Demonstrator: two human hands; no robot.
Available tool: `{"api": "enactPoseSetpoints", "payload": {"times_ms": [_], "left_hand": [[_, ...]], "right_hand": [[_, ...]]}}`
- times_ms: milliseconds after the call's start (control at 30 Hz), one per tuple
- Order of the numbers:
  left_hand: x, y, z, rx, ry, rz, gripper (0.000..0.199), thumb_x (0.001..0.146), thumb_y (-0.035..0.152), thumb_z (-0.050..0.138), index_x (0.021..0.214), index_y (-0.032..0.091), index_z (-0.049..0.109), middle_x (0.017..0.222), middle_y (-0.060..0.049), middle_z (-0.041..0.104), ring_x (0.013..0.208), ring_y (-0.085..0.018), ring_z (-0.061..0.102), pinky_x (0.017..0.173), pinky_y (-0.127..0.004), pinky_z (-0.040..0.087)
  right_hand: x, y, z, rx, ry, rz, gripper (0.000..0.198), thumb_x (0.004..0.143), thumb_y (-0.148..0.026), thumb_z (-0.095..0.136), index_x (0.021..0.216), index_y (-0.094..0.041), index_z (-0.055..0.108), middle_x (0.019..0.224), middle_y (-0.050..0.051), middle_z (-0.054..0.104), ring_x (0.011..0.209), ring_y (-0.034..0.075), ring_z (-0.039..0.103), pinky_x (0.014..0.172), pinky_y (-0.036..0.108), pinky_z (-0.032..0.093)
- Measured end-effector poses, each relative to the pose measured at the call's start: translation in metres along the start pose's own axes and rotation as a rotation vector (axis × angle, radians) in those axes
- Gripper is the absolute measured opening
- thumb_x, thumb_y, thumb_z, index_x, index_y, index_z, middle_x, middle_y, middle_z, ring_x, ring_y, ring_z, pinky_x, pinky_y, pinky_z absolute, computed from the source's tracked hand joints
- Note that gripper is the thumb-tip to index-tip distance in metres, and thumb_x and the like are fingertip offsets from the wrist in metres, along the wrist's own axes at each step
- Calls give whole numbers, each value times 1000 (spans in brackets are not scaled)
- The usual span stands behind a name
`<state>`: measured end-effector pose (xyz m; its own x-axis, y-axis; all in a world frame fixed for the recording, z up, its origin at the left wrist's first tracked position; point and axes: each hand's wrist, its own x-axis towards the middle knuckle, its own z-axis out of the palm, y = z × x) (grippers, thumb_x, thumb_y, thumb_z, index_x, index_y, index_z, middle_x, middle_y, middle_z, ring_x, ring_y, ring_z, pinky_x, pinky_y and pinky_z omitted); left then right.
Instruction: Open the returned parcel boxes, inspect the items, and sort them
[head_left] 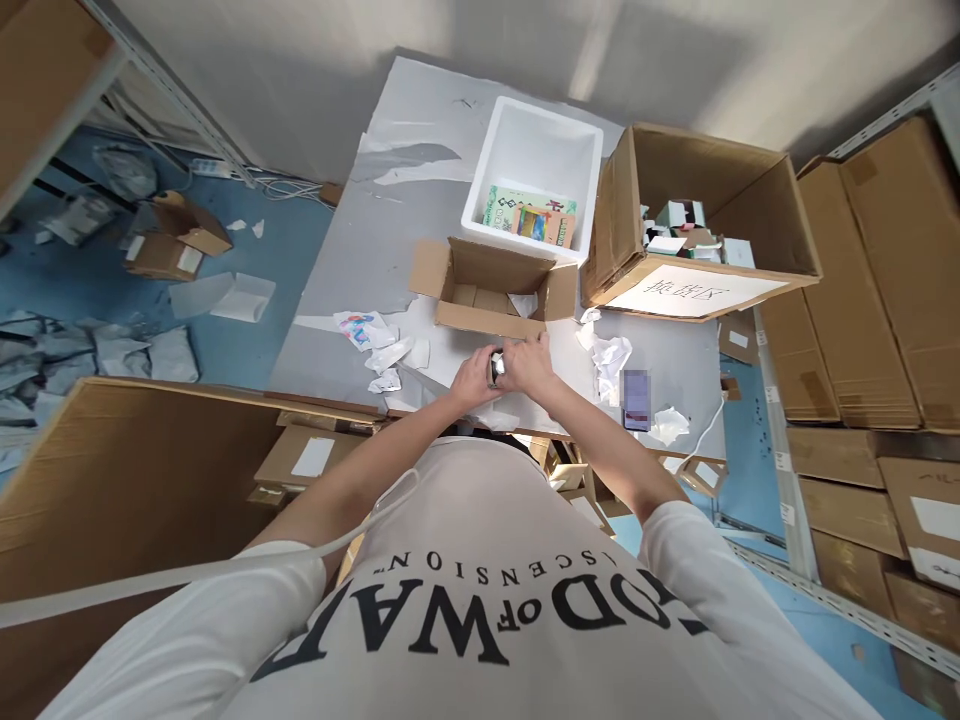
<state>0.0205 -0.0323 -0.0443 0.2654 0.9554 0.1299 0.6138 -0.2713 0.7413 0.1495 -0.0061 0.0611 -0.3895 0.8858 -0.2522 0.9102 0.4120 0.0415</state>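
Brown corrugated card is seen in the sm. box [487, 319], oblong, open-topped, side flaps splayed L & R, w/ a scrap of white paper [523, 304] inside. The bin [541, 145] beyond is smooth, white & rectangular; flat printed packs [546, 223] are held in its near end. The table [394, 225] is covered in grey sheeting, torn & wrinkled on the L.

At far R a lg. carton [613, 225] is stood, part-filled w/ sm. boxes [682, 214], its front marked by a handwritten white label [690, 291]. The near work area is flanked by crumpled white paper [611, 358] on the R & white scraps [390, 355] on the L; a phone [637, 402] is laid near R.

A sm. dark-&-white obj. [496, 369] is held btwn the hands, just nearer than the sm. box, at the table's near edge. Both forearms are angled inward. L hand [472, 376] fingers are curled round its L side; R hand [528, 366] fingers are bent over its R side. Exact fingertip contact can't be told.
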Motion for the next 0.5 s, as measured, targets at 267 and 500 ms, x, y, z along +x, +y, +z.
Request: {"api": "enactPoseSetpoints", "payload": {"times_ms": [267,500], "left_hand": [[3,4,-4,24,28,-113,67,61,45,78,115,13,53,107,-14,60,101,-33,61,84,-42,49],[5,12,-15,-3,53,-53,110,53,51,85,142,15,31,139,-22,43,129,-38,45,101,-52,41]], "right_hand": [[-23,17,-46,103,228,-142,34,72,-39,59,97,-16,56,92,15,66,88,31,52,75,39,28],[-34,59,-103,282,414,-318,28,73,-34,57,96,-18,51,88,9,60,82,25,47,74,38,35]]}}
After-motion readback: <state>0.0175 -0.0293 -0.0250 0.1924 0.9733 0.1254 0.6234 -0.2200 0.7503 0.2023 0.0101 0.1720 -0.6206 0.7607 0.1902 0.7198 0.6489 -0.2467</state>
